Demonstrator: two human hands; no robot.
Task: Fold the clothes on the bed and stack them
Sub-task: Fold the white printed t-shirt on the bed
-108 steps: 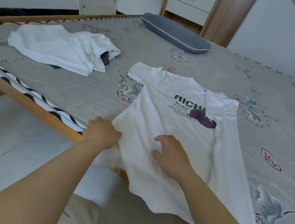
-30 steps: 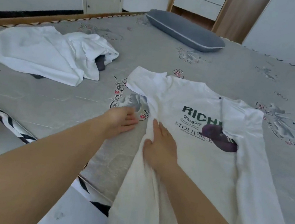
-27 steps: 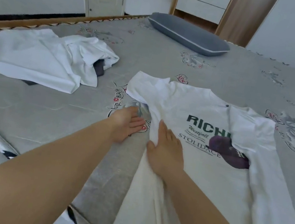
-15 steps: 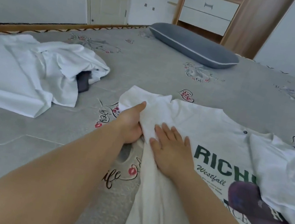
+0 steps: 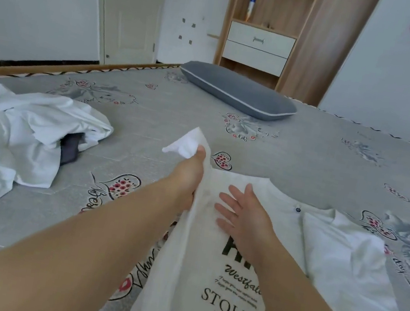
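A white T-shirt [image 5: 207, 278] with dark printed lettering lies face up on the grey patterned bed [image 5: 307, 156]. My left hand [image 5: 190, 172] grips its left sleeve and shoulder edge and holds that part lifted off the mattress. The sleeve tip sticks up above my fingers. My right hand [image 5: 245, 216] lies flat with spread fingers on the shirt's chest, just below the collar. The shirt's right side is folded inward over the body. A loose heap of white clothes [image 5: 11, 139] with a dark garment under it lies at the left.
A long grey pillow [image 5: 236, 91] lies at the far side of the bed. Behind it stand a wooden cabinet with white drawers [image 5: 260, 45] and a closed door [image 5: 131, 7]. The bed's wooden edge [image 5: 50, 69] runs along the far left.
My left hand went from lying beside the shirt to gripping its left sleeve and lifting it. My right hand slid up the shirt toward the collar. The camera moved closer.
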